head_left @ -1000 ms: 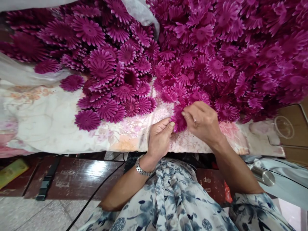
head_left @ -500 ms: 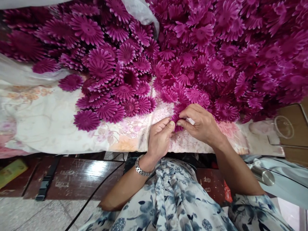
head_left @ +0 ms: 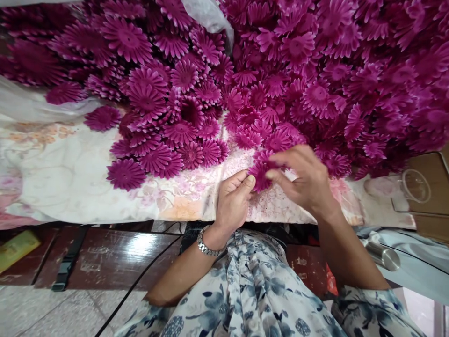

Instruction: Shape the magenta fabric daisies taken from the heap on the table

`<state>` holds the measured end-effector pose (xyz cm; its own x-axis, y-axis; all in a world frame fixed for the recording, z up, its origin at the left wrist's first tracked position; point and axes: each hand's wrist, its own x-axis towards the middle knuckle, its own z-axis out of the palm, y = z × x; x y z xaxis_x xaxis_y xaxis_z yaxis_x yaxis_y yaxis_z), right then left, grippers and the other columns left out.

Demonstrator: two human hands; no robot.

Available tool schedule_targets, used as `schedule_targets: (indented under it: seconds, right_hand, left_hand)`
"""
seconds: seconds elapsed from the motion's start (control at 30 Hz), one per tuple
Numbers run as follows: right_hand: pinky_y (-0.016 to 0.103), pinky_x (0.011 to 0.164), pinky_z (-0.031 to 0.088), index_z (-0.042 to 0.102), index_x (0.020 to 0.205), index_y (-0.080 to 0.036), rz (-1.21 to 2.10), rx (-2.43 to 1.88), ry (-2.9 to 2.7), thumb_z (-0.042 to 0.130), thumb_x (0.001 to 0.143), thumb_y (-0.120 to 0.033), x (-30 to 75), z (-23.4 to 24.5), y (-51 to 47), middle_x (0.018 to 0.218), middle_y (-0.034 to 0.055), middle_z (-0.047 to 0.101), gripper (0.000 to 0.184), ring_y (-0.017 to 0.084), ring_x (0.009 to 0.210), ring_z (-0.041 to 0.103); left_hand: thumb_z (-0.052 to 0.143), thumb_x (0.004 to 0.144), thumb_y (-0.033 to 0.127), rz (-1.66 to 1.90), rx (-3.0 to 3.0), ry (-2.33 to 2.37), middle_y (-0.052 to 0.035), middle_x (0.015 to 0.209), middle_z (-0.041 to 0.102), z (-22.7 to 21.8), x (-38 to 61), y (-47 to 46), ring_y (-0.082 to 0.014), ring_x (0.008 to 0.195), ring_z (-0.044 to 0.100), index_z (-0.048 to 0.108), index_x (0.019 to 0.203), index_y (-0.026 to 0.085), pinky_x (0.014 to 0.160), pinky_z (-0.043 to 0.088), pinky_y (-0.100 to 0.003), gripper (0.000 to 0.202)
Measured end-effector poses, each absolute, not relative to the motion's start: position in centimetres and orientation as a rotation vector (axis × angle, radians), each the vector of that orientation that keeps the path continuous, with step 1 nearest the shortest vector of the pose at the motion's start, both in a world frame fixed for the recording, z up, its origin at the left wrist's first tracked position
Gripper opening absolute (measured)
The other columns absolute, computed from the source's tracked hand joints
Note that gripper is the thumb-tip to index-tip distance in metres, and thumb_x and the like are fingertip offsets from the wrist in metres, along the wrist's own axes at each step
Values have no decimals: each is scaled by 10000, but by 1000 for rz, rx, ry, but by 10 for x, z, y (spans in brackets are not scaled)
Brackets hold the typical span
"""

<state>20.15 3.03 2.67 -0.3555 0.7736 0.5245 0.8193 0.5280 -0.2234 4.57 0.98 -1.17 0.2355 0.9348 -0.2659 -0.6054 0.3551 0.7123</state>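
Note:
Near the front edge of the cloth-covered table, my left hand (head_left: 234, 194) pinches a purple artificial flower head (head_left: 261, 178) between thumb and fingers. To its right is my right hand (head_left: 300, 175), slightly smeared by motion. Its thumb and forefinger are apart, with the tips close to the flower's right side; whether they touch a petal is hard to make out. Behind both hands lies a large heap of loose purple flower heads (head_left: 294, 93). To the left, more flower heads (head_left: 154, 157) are stacked and overlapping.
A floral cloth (head_left: 70, 173) covers the table. Translucent plastic (head_left: 206, 16) lies across the flowers at the back. On the right are a clear plastic cup (head_left: 416, 186), cardboard (head_left: 430, 215) and a metal cylinder (head_left: 386, 256). A black strap with a buckle (head_left: 65, 267) hangs at lower left.
My right hand has moved a little to the right and its fingers have come apart, showing more of the flower head. My left hand stays in place, still pinching it.

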Motion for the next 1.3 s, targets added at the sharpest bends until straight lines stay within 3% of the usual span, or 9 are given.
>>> schedule_targets:
  seconds: [0.13,0.3,0.43,0.53,0.7,0.9,1.03,1.17,1.3]
  right_hand:
    - [270,638,444,572,771,-185,153,-1186,-2303,544,867,-251,189,22,25,685,21,586,120,145,678,538]
    - [277,618,434,568,697,-193,-74,-1328,-2165,534,837,-172,198,17,37,647,15,588,146,149,648,536]
    - [372,759,455,635,910,-205,-398,-1487,-1989,553,855,-283,211,19,45,843,71,626,127,211,815,567]
    - [376,778,471,615,1041,-207,-267,-1415,-2046,586,842,-331,209,23,39,941,89,614,236,223,893,570]
    - [269,651,466,592,799,-177,176,-1183,-2303,564,862,-264,193,24,27,718,27,591,111,143,707,557]
    - [244,592,423,552,712,-183,160,-1203,-2268,561,817,-129,187,22,30,654,1,588,118,124,638,536]
    - [261,597,431,552,688,-187,-99,-1346,-2144,556,814,-141,196,20,38,658,17,593,134,140,645,545]
    - [332,696,450,597,821,-199,-411,-1515,-1950,507,873,-228,213,24,43,754,48,598,108,186,752,558]
    - [381,774,456,593,1046,-195,-377,-1482,-1999,550,865,-335,211,29,35,948,95,598,233,228,914,550]
  left_hand:
    - [696,744,326,1124,598,774,36,554,454,-16,45,9,-68,526,374,615,628,148,499,334,-183,227]
    - [655,787,300,1117,708,786,29,619,543,-22,45,7,-74,579,443,662,717,160,585,390,-189,156]
    - [654,780,332,1127,673,750,16,647,586,-20,47,8,-95,599,477,683,765,168,644,433,-226,168]
    - [662,765,350,1125,614,753,28,601,538,-16,47,9,-90,556,439,670,749,166,592,418,-218,185]
    - [677,766,327,1122,644,773,44,574,423,-19,46,9,-64,543,360,595,646,146,516,329,-175,232]
    - [644,799,318,1125,733,800,22,659,521,-27,46,8,-79,614,435,647,754,154,598,378,-192,170]
    - [659,779,290,1166,730,806,34,598,500,-26,47,7,-75,572,419,653,705,154,571,366,-192,154]
    - [658,767,298,1158,668,758,26,603,542,-22,48,7,-84,552,432,668,725,165,556,382,-204,140]
    - [666,756,311,1147,630,755,25,622,546,-17,48,8,-84,566,440,656,735,165,577,393,-205,147]
